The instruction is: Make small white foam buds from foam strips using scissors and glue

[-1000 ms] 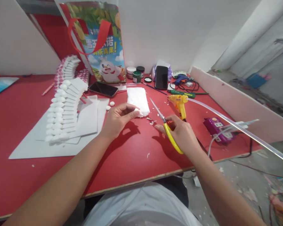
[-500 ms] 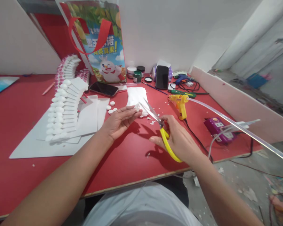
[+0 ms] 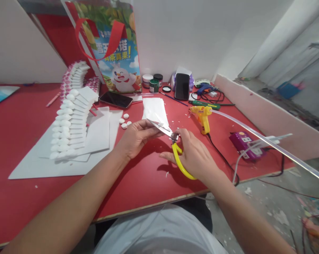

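Observation:
My left hand (image 3: 136,139) is closed in a pinch on a small white piece, mostly hidden now by the blades and my fingertips. Yellow-handled scissors (image 3: 185,168) are in my right hand (image 3: 198,155); their blades reach across my left fingertips, close to the pinched piece. Behind the blades lies a stack of white sheets (image 3: 154,105). Several small white discs (image 3: 125,116) rest left of it, and tiny white scraps are strewn to its right.
On the left, a row of white rounded pieces on strips (image 3: 65,123) lies over white boards (image 3: 29,165). A yellow glue gun (image 3: 204,118) with a long clear stick and a purple power box (image 3: 244,144) are on the right. Phones, jars and a printed bag (image 3: 119,53) line the back.
The scissors in my right hand have moved left, and their blades are now across my left fingertips and closer together. My left hand has shifted slightly right, still pinching.

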A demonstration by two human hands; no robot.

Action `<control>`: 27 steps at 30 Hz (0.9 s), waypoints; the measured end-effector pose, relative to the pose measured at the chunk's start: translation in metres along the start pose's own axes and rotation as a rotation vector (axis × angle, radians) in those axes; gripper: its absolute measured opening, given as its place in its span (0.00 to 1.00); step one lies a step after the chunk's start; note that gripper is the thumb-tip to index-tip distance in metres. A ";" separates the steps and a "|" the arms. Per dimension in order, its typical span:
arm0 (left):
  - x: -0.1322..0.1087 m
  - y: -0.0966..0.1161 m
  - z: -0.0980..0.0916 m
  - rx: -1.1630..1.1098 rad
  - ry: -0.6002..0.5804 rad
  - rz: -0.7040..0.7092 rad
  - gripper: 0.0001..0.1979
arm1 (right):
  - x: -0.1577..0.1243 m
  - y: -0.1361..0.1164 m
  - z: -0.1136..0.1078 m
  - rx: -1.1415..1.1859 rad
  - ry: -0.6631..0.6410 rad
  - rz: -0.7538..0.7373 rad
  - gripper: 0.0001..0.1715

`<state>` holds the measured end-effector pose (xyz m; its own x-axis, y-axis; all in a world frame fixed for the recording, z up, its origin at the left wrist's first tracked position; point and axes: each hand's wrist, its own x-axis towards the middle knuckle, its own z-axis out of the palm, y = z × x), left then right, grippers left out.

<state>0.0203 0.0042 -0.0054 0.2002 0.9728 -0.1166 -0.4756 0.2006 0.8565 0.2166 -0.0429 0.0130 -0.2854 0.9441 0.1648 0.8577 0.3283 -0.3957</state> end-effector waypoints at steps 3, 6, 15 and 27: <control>0.000 0.000 0.002 0.018 -0.001 0.014 0.14 | 0.000 -0.002 0.000 -0.016 -0.010 0.016 0.40; 0.000 -0.001 0.002 0.021 0.006 0.031 0.14 | 0.000 -0.004 0.000 -0.061 -0.030 0.052 0.39; 0.000 -0.002 0.000 0.023 0.023 -0.009 0.13 | -0.003 -0.001 0.005 -0.057 -0.020 0.072 0.37; -0.003 0.000 0.009 -0.034 0.007 -0.060 0.12 | -0.011 0.010 0.001 0.219 0.051 0.247 0.31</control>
<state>0.0269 -0.0001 -0.0006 0.2232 0.9597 -0.1707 -0.4914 0.2620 0.8306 0.2276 -0.0501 0.0062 -0.0538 0.9951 0.0825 0.7846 0.0932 -0.6130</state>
